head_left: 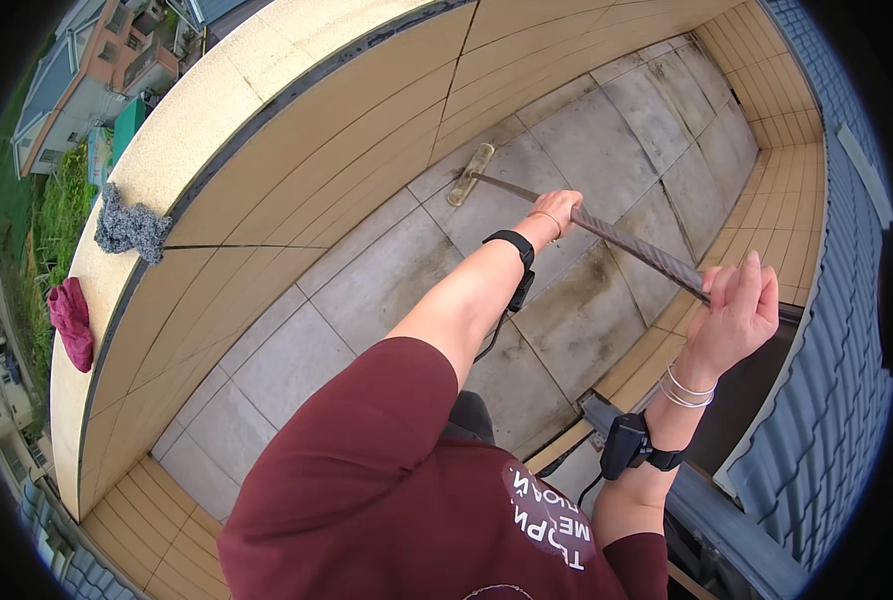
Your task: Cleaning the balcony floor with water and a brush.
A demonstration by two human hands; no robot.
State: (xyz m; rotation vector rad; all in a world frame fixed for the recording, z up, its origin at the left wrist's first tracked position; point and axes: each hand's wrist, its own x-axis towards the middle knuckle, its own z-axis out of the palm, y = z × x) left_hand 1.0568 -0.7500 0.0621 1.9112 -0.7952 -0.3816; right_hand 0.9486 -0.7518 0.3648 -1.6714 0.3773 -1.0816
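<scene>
My left hand (pixel 556 212) is wrapped around the middle of a long pole handle (pixel 634 251), which has a spiral pattern on its upper part. Further up the same handle, my right hand (pixel 735 307) holds it near the top, with one finger raised. At the far end, a narrow, flat, worn pale head (pixel 472 175) rests on the grey tiled floor (pixel 386 274), close to the parapet wall. Whether it is a mop or a brush I cannot tell. Dark, dirty stains mark several tiles around the handle.
A beige tiled parapet (pixel 304 165) curves along the left. On its ledge lie a grey fuzzy cloth (pixel 129 225) and a dark pink cloth (pixel 71 322). Blue corrugated roofing (pixel 814 420) borders the right, beside a dark opening (pixel 746 390). Buildings and greenery lie far below.
</scene>
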